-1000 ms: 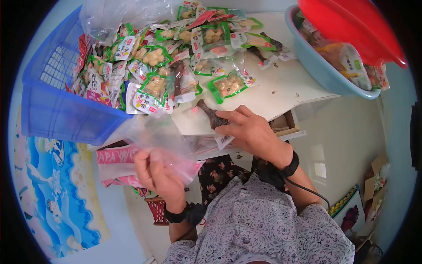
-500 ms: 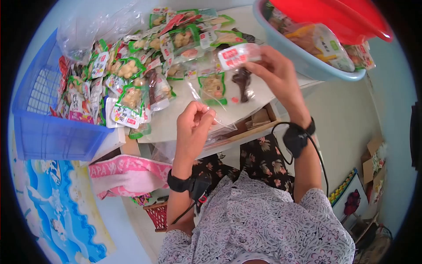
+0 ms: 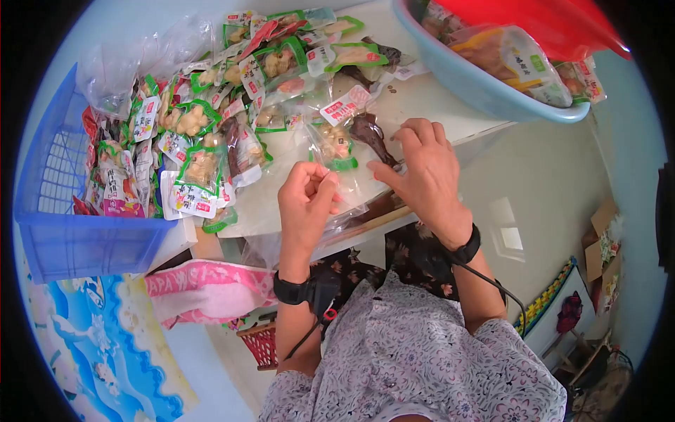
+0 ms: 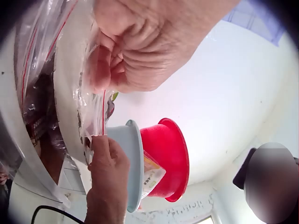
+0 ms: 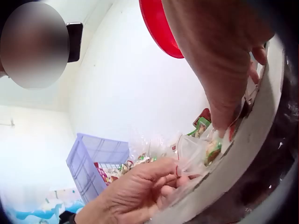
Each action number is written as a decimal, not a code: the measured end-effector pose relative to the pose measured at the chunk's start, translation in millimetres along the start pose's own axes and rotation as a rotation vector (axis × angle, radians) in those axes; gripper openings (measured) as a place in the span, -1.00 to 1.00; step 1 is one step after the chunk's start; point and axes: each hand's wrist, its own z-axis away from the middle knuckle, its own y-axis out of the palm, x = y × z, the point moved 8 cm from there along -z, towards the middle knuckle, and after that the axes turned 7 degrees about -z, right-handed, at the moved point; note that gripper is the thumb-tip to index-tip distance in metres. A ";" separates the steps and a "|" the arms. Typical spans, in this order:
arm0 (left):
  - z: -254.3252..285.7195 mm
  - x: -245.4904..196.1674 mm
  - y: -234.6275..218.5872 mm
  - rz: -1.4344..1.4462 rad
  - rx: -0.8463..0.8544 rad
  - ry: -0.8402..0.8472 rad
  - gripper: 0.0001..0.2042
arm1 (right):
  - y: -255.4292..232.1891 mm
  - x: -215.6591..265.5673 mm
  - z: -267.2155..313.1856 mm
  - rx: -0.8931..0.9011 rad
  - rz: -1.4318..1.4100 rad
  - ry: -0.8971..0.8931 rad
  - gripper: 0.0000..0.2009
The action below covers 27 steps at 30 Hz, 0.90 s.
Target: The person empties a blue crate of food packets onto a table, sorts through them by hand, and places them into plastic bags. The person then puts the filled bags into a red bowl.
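Left hand (image 3: 308, 200): one, thumb and fingers pinching a clear zip bag (image 5: 190, 151) at the front edge of the desk (image 3: 430, 100). Right hand (image 3: 430, 176): one, thumb and fingers parted, grasping nothing, beside a dark-filled pack (image 3: 373, 138) near that edge; contact cannot be told. Snack packs (image 3: 188, 121): heap, desk's left end, against blue crate (image 3: 91, 243).

Bare tabletop (image 3: 444, 105), basin (image 3: 485, 93) right, piled packets (image 3: 200, 167) left

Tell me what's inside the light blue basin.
A clear packet with orange-brown contents, plus other packets. The red basin covers part of the light blue basin; whatever lies beneath is hidden.
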 end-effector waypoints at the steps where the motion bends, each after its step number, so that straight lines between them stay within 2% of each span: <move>1: 0.1 1.7 0.1 -0.001 0.005 0.008 -0.89 | 2.1 -1.1 0.8 0.005 -0.030 0.029 -0.50; 6: 2.8 3.5 -1.5 0.039 0.011 0.068 -0.90 | 7.9 -13.9 4.5 -0.009 -0.150 0.144 -0.53; 9: 5.6 -0.7 -3.0 0.051 -0.016 0.096 -0.89 | -2.9 -26.9 8.6 -0.114 -0.478 0.237 -0.54; 12: 13.3 -6.8 -4.2 -0.004 -0.068 0.102 -0.88 | -9.7 -37.3 19.9 -0.050 -1.009 0.553 -0.57; 16: 28.1 -26.8 -8.1 -0.125 -0.169 0.142 -0.80 | -39.9 -22.4 24.3 -0.127 -1.008 0.327 -0.55; 20: 39.0 -46.8 -10.0 -0.183 -0.243 0.228 -0.69 | -41.3 -8.2 32.8 0.034 -0.769 0.161 -0.54; 23: 45.1 -54.2 -13.3 -0.404 -0.283 0.314 -0.68 | -36.0 -2.1 33.4 0.153 -0.709 0.039 -0.54; 26: 45.8 -56.2 -9.4 -0.342 -0.272 0.311 -0.68 | -34.5 -0.7 31.4 0.207 -0.686 0.055 -0.52; 27: 46.8 -56.6 -5.3 -0.344 -0.261 0.295 -0.68 | -30.7 -0.7 29.5 0.268 -0.746 0.112 -0.52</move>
